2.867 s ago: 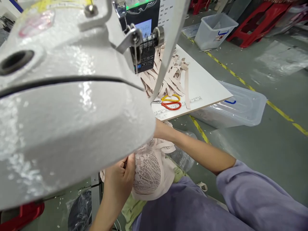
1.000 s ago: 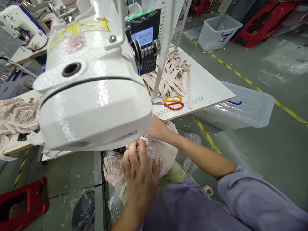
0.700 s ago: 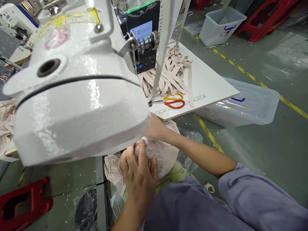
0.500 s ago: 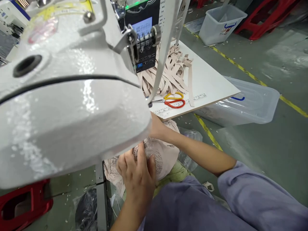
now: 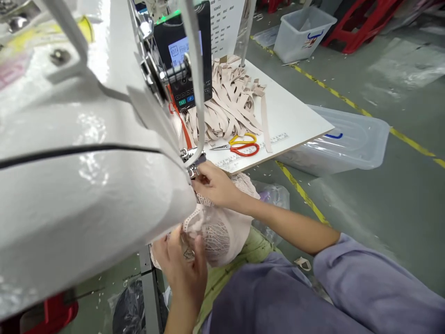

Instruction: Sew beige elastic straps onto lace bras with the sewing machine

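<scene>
A pale pink lace garment [image 5: 217, 234] hangs in folds below the sewing machine [image 5: 114, 185], over my lap. My right hand [image 5: 217, 188] is beside the presser foot [image 5: 192, 170], thumb and fingers pinched on the garment's edge. Lower down and to the left, my left hand [image 5: 182, 262] has its thumb and fingers curled around a scalloped part of the same garment. The machine head hides some of the cloth and the left fingertips.
Scissors [image 5: 243, 146] with red and yellow handles lie on the white table [image 5: 295, 113], by a heap of beige strips [image 5: 229, 102]. Behind the needle area stands a control panel [image 5: 187, 60]. Plastic bins [image 5: 351, 139] sit on the floor to the right.
The view has shifted, bringing the presser foot and my right fingers out from behind the machine head. My left hand has moved from lying on the lace to gripping its edge.
</scene>
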Tool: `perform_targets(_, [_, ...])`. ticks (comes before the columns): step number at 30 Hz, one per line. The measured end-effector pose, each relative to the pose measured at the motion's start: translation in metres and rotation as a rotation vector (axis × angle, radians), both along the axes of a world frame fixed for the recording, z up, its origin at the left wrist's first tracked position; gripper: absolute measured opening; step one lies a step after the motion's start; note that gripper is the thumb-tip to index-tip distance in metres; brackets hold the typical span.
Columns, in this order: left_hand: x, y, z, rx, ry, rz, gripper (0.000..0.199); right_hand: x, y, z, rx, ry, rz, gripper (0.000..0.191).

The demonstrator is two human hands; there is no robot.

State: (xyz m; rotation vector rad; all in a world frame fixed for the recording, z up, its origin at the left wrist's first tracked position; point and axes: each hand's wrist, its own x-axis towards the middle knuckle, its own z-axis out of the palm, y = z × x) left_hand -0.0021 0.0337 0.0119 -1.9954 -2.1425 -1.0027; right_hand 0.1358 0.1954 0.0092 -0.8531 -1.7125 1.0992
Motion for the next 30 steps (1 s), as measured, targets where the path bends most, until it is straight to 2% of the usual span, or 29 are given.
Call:
perform_targets(3, [-0.011, 0.001, -0.008, -0.139, -0.41, 0.08, 0.054, 0.014, -0.013, -0.01, -0.052, -0.015, -0.026, 0.017])
perform_targets(6, [-0.017, 0.006, -0.007, -0.342, -0.795, 0.037, 0.055, 0.027, -0.026, -0.024, -0.114, -0.043, -0.004, 0.022])
perform_targets(9, [-0.019, 0.01, -0.003, -0.473, -0.96, -0.056, 0.054, 0.037, -0.037, -0.035, -0.128, -0.037, 0.054, 0.034])
perform_targets(12, [-0.02, 0.008, 0.0, -0.502, -1.087, -0.071, 0.054, 0.043, -0.043, -0.041, -0.083, -0.078, 0.143, 0.05])
perform_targets(16, [-0.023, 0.003, 0.001, -0.557, -1.147, -0.033, 0.05, 0.05, -0.048, -0.048, -0.012, -0.217, 0.242, 0.062])
perform_targets(22, [-0.027, -0.002, 0.001, -0.561, -1.119, -0.002, 0.044, 0.064, -0.054, -0.061, 0.144, -0.367, 0.254, 0.054])
perform_targets(27, [-0.029, -0.007, -0.006, -0.483, -1.125, 0.019, 0.037, 0.076, -0.061, -0.067, 0.102, -0.345, 0.234, 0.043])
perform_targets(30, [-0.03, -0.008, -0.009, -0.441, -1.139, 0.029, 0.036, 0.083, -0.068, -0.063, 0.008, -0.279, 0.227, 0.042])
